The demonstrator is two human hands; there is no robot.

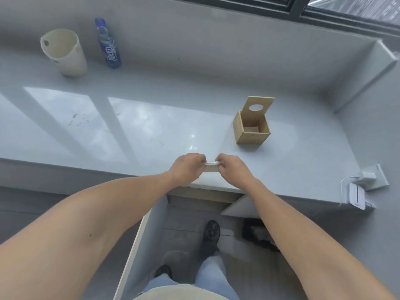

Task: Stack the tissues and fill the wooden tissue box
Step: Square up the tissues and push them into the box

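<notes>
White tissues (211,166), gathered into a small folded stack, sit pinched between both hands at the near edge of the grey counter (151,131); the left hand (187,167) curls closed on the stack's left end and the right hand (232,169) closes on its right end, fingers tucked over the top, so both are holding it and neither is spread wide. Whether the stack rests on the counter or is lifted just clear of it is hard to tell. The wooden tissue box (252,128) stands well apart, farther back and to the right, its lid (258,107) with the round hole tipped up and open. Inside, the box looks nearly bare — only a pale patch shows at the bottom, and I cannot say if that is a tissue or the base. By my reading the stacking is close to done, while the filling has scarcely begun: the stack has yet to be carried over, lowered in, and the lid shut
</notes>
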